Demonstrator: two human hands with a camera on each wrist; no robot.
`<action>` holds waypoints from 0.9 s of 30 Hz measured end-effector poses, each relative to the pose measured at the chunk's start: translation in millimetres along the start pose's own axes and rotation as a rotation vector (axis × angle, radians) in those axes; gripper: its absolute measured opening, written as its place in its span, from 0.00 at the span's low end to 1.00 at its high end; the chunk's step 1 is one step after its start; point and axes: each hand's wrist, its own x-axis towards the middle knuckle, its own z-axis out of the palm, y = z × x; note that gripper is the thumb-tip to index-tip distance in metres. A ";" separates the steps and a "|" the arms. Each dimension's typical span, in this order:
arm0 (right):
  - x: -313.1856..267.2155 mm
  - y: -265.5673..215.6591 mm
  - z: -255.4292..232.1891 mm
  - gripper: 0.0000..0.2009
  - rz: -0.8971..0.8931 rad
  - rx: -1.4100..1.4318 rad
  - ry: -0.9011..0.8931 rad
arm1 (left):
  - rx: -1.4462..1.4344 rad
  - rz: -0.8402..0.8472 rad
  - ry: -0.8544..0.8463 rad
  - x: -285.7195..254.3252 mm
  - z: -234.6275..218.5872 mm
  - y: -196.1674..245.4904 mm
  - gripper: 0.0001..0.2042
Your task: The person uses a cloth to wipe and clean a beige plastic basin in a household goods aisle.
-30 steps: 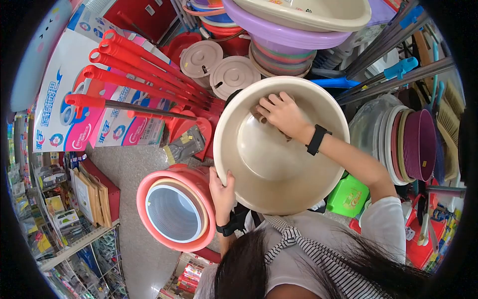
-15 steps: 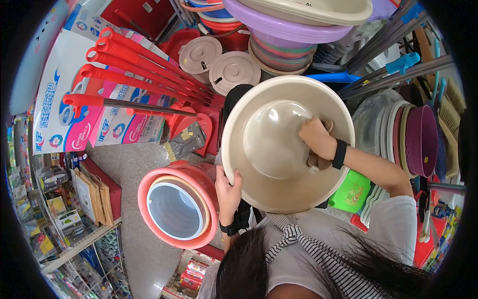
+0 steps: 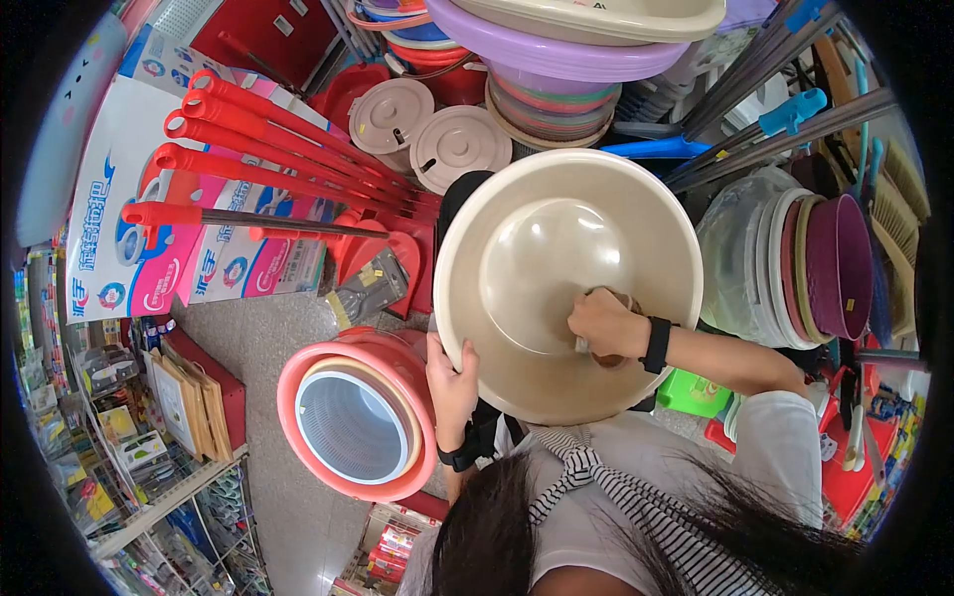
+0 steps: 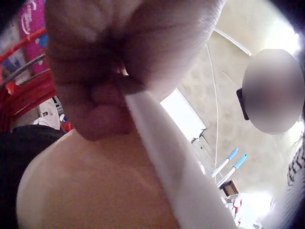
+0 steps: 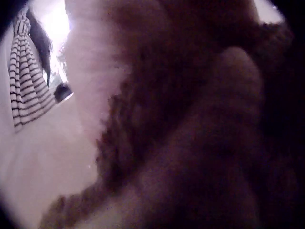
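A large cream basin (image 3: 537, 263) is tilted up in front of the person's body, its inside facing the head camera. On its left side the left hand (image 3: 453, 389) grips the rim, thumb on the inner side; the left wrist view shows that hand (image 4: 119, 43) close around the pale rim (image 4: 162, 148). Inside the basin the right hand (image 3: 608, 326), fingers curled, holds a bunched brown cloth (image 3: 608, 361) against the lower right of the inner surface. Close up in the right wrist view, the cloth (image 5: 121, 129) has a fuzzy edge and partly hides the fingers.
A pink basin (image 3: 288, 422) with a pale blue basket (image 3: 343, 422) nested in it stands at left. Red-handled poles (image 3: 288, 177) lean behind. Lidded pails (image 3: 461, 149) and stacked purple basins (image 3: 566, 60) stand beyond; purple baskets (image 3: 840, 268) and mop poles (image 3: 835, 124) are at right.
The right hand with the cloth has moved from the far part of the basin's inside to the right, then down to the near side. The left hand keeps its grip on the rim.
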 end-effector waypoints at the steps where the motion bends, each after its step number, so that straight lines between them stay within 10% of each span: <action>1: 3.2 -0.7 2.0 0.06 0.037 -0.002 0.023 | -0.010 0.009 0.012 0.4 0.7 -3.3 0.08; 8: 10.5 23.8 -46.0 0.04 0.172 0.312 0.101 | 0.036 0.047 0.031 3.5 -0.2 -2.7 0.10; 16: 71.7 -2.4 -98.4 0.17 0.457 0.884 1.348 | 0.073 0.040 -0.014 5.2 0.2 1.7 0.10; 20: 84.6 -39.2 -73.0 0.29 0.433 0.561 1.003 | 0.072 0.034 -0.006 6.2 1.1 3.8 0.09; 27: 102.5 -54.7 -18.8 0.40 0.146 0.941 1.035 | 0.080 0.029 -0.014 6.3 -0.7 -1.5 0.10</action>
